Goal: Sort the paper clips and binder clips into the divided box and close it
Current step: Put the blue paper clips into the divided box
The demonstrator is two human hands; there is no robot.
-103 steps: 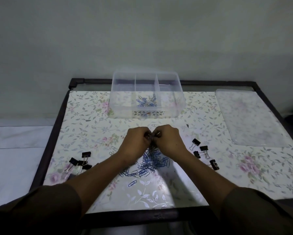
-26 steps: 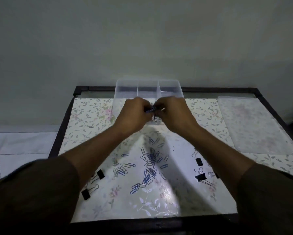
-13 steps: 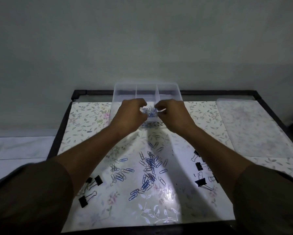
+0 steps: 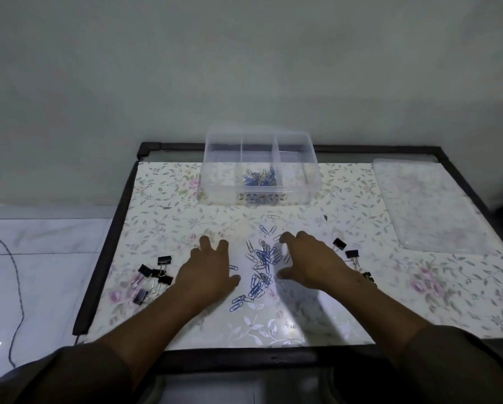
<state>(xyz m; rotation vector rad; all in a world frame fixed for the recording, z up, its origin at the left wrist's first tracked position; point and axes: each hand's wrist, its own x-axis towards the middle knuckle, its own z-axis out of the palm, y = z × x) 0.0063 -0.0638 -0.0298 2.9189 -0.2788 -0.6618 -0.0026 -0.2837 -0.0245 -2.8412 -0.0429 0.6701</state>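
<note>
A clear divided box stands at the table's far middle, with blue paper clips in its centre compartment. A loose pile of blue and silver paper clips lies on the table between my hands. My left hand rests palm down, fingers spread, just left of the pile. My right hand hovers open just right of it. Black binder clips sit in two groups: one at the left, one at the right partly behind my right wrist.
The box's clear lid lies flat at the table's far right. The floral table top has a dark raised frame. A black cable runs over the white floor on the left. A grey wall stands behind.
Both hands came back from over the box's centre compartment to the table and opened on either side of the pile. More paper clips lie in the centre compartment.
</note>
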